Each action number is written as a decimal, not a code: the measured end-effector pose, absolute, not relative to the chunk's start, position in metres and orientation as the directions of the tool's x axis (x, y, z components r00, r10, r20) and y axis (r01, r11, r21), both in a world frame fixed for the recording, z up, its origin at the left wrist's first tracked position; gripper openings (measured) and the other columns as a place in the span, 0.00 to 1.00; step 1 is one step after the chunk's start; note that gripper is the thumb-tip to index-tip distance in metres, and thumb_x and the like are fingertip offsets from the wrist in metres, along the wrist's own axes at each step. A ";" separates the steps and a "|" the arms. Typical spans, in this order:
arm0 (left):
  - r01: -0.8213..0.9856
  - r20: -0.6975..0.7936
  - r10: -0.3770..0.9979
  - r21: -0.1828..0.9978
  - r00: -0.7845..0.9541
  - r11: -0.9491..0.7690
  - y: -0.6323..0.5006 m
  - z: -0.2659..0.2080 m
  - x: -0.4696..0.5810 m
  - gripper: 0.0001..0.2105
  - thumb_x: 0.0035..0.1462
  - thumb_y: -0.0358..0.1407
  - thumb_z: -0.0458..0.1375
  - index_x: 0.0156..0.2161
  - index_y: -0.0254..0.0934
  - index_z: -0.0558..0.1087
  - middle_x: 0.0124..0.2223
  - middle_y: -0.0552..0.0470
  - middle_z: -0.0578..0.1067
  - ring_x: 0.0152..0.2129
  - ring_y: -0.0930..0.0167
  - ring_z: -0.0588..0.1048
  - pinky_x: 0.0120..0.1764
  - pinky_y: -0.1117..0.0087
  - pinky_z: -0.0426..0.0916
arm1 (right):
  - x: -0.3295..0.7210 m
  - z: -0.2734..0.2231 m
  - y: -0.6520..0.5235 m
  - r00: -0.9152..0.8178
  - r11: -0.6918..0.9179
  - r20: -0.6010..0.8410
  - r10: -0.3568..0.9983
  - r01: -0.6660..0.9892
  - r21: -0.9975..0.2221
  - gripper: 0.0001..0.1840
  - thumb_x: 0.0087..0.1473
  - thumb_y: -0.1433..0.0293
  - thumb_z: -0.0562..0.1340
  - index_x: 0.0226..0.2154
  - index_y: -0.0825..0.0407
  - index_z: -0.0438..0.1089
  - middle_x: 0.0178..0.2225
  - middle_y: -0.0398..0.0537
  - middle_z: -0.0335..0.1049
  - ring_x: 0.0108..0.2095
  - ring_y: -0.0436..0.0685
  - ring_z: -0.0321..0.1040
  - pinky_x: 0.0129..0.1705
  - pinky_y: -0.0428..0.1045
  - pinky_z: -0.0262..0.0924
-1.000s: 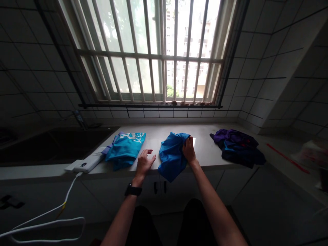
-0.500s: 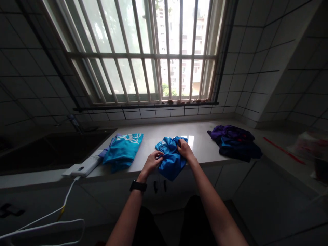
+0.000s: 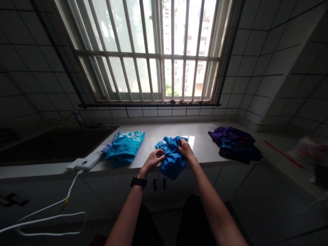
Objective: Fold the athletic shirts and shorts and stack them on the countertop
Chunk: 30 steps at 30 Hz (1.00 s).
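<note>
A crumpled, shiny blue garment (image 3: 172, 160) lies at the counter's front edge, its lower part hanging over. My left hand (image 3: 154, 159), with a black band on the wrist, pinches the cloth on its left side. On the upper right side, my right hand (image 3: 185, 149) grips the same cloth with curled fingers; part of them is hidden in the folds. To the left rests a folded turquoise garment (image 3: 126, 149) with white lettering, a bit of lilac cloth (image 3: 109, 145) showing beside it. A loose pile of dark and purple clothes (image 3: 234, 145) sits to the right.
A white power strip (image 3: 88, 161) with a cable (image 3: 69, 193) lies at the counter's front left, near a dark sink (image 3: 58, 143) with a tap (image 3: 80, 119). A red strip (image 3: 283, 154) and a plastic bag (image 3: 311, 150) are at right. Behind is a barred window (image 3: 151, 54).
My left fingers have shifted slightly on the blue cloth and still pinch it. My right hand keeps its hold. The camera view has moved a little to the left.
</note>
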<state>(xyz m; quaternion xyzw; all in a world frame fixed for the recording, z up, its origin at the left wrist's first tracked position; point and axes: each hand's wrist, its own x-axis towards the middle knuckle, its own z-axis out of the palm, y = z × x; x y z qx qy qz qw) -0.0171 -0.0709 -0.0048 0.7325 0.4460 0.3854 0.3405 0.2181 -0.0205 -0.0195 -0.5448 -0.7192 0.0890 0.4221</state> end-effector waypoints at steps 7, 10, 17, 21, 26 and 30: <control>0.413 0.269 0.913 0.826 0.308 -0.383 -0.071 -0.007 -0.016 0.15 0.51 0.47 0.63 0.37 0.37 0.75 0.37 0.48 0.81 0.36 0.63 0.79 0.41 0.64 0.74 | 0.218 -0.021 -0.020 -0.051 0.394 0.515 0.856 0.708 -0.586 0.04 0.59 0.72 0.57 0.33 0.47 0.61 0.35 0.45 0.66 0.38 0.56 0.65 0.46 0.51 0.62; 0.472 0.259 0.922 0.799 0.289 -0.372 -0.071 -0.007 -0.015 0.13 0.51 0.45 0.61 0.37 0.38 0.75 0.38 0.48 0.81 0.37 0.63 0.79 0.42 0.64 0.74 | 0.217 -0.020 -0.021 -0.052 0.393 0.510 0.858 0.705 -0.589 0.05 0.59 0.73 0.57 0.33 0.47 0.61 0.36 0.45 0.66 0.38 0.56 0.65 0.45 0.51 0.63; 0.750 0.277 0.923 0.543 0.266 -0.378 -0.082 -0.003 -0.001 0.09 0.59 0.38 0.57 0.42 0.39 0.75 0.44 0.46 0.81 0.41 0.63 0.79 0.47 0.63 0.72 | 0.218 -0.022 -0.019 -0.043 0.411 0.520 0.853 0.668 -0.620 0.03 0.58 0.71 0.57 0.32 0.47 0.62 0.35 0.45 0.66 0.37 0.57 0.65 0.43 0.51 0.63; 0.917 0.384 0.883 0.177 0.269 -0.357 -0.096 -0.008 0.016 0.16 0.65 0.34 0.51 0.52 0.34 0.75 0.52 0.36 0.78 0.50 0.56 0.76 0.54 0.56 0.68 | 0.218 -0.025 -0.016 -0.038 0.404 0.519 0.854 0.677 -0.615 0.04 0.59 0.70 0.57 0.32 0.47 0.61 0.33 0.44 0.65 0.35 0.56 0.64 0.42 0.50 0.62; 0.923 0.398 0.856 0.049 0.331 -0.380 -0.104 -0.013 0.021 0.21 0.67 0.34 0.48 0.59 0.30 0.74 0.61 0.31 0.73 0.58 0.51 0.71 0.58 0.51 0.64 | 0.219 -0.025 -0.014 -0.038 0.407 0.524 0.851 0.677 -0.613 0.05 0.59 0.69 0.57 0.31 0.47 0.60 0.33 0.44 0.65 0.35 0.56 0.63 0.42 0.50 0.61; 0.912 0.413 0.848 0.085 0.333 -0.400 -0.105 -0.014 0.019 0.21 0.67 0.34 0.47 0.60 0.32 0.74 0.61 0.31 0.74 0.57 0.49 0.71 0.57 0.50 0.64 | 0.219 -0.023 -0.016 -0.036 0.409 0.526 0.850 0.676 -0.613 0.05 0.59 0.70 0.57 0.31 0.47 0.60 0.34 0.45 0.66 0.35 0.57 0.64 0.43 0.51 0.62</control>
